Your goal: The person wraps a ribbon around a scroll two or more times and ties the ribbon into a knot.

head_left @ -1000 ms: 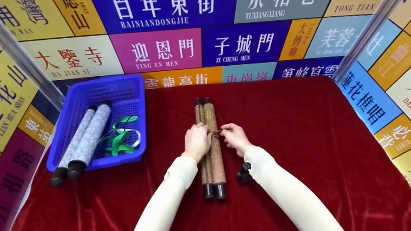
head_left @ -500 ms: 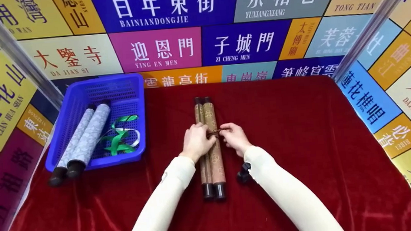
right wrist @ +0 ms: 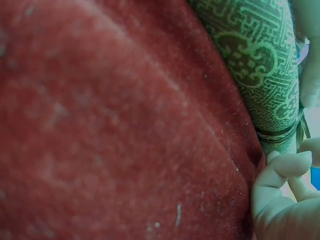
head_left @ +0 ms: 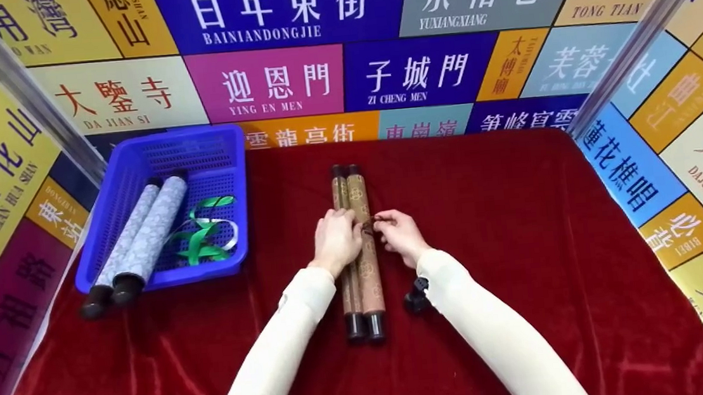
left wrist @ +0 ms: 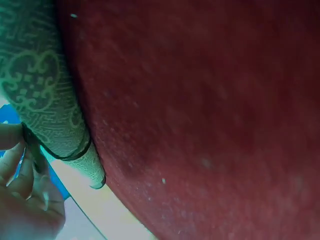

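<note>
A brown patterned scroll [head_left: 369, 279], rolled in from both sides into two parallel rolls with dark end knobs, lies lengthwise on the red cloth. Around its middle runs a thin dark cord [right wrist: 277, 135]. My left hand [head_left: 336, 240] lies across the rolls; in the left wrist view its thumb and fingers pinch the dark cord [left wrist: 47, 150] at the scroll's side. Just right of the scroll, my right hand [head_left: 400, 234] has curled fingers pinching an end of the cord. The left fingers partly hide the cord in the head view.
A blue plastic basket [head_left: 234, 169] stands at the back left. Leaning in it is a pale blue scroll [head_left: 153, 224] with dark knobs over the near rim, beside green ribbon [head_left: 203, 242]. Lettered panels [head_left: 265, 84] enclose the back and sides of the red cloth [head_left: 485, 198].
The cord stretched between the hands showed half a second ago; now less of it shows over the scroll. Both hands have shifted only slightly. The scroll stays in place.
</note>
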A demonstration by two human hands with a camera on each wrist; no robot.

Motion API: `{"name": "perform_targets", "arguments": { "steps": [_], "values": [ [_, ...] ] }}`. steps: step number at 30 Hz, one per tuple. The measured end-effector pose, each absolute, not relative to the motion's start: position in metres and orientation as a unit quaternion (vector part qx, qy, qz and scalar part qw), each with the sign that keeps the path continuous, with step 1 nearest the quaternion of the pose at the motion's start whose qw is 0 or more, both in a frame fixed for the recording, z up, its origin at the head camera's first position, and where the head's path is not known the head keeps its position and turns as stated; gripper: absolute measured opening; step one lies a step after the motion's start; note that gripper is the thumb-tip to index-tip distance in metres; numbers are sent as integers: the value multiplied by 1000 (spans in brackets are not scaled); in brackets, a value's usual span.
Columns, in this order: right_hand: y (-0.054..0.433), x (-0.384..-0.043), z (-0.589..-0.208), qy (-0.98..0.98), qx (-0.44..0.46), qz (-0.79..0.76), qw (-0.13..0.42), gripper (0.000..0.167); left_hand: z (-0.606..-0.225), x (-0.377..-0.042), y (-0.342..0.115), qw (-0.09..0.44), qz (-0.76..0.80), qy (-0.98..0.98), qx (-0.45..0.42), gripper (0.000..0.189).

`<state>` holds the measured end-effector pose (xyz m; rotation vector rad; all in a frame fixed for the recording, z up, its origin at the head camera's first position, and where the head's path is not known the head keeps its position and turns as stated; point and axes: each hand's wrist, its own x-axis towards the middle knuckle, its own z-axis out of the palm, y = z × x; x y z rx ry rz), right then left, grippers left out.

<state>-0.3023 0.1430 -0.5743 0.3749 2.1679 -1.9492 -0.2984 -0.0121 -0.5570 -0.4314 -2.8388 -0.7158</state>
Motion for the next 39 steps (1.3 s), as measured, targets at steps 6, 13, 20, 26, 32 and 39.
{"name": "perform_targets", "arguments": {
  "steps": [6, 13, 20, 26, 32, 39],
  "values": [
    [143, -303, -573, 735, 121, -660, 98, 24, -552, -301, -24, 41, -296, -947, -118, 13],
    [141, -302, -567, 747, 101, -651, 86, 14, -551, -302, -37, 12, -298, -947, -120, 11],
    [138, -303, -566, 792, 72, -602, 72, 13, -549, -302, -48, -18, -295, -947, -127, 12],
    [135, -305, -564, 834, 54, -549, 21, 20, -547, -304, -54, -40, -291, -946, -140, 13],
    [135, -306, -565, 855, 13, -518, -5, 24, -545, -300, -56, -22, -291, -945, -147, 10],
    [137, -304, -568, 848, 16, -529, -12, 11, -544, -291, -45, -28, -281, -947, -150, 30]
  ]
}}
